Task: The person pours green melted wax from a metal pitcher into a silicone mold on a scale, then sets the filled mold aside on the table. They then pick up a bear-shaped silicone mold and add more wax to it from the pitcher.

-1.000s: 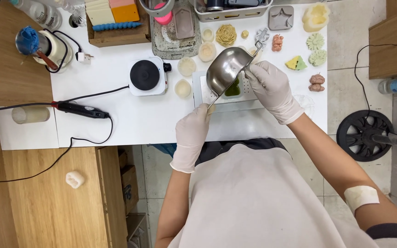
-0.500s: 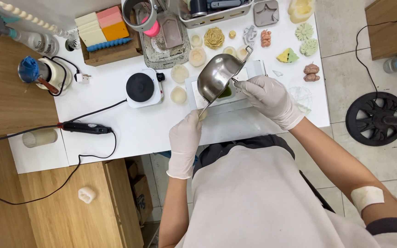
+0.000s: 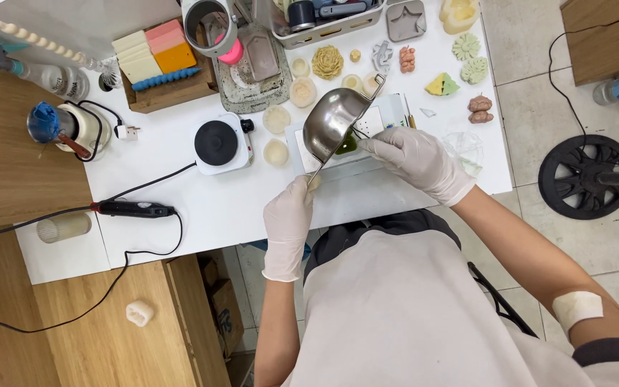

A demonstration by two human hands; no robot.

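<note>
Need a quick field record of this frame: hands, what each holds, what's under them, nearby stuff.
left hand: gloved, grip on the long handle end of the metal ladle
right hand: gloved, at the ladle's bowl, over the tray
ladle: tilted, bowl above green mould
tray: white, on the white table
nearby: small hot plate, black corded tool, round wax pieces

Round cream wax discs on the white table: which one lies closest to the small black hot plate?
The round cream disc just right of the black hot plate, at its lower corner. The other disc lies higher, and the one at farther still.
</note>
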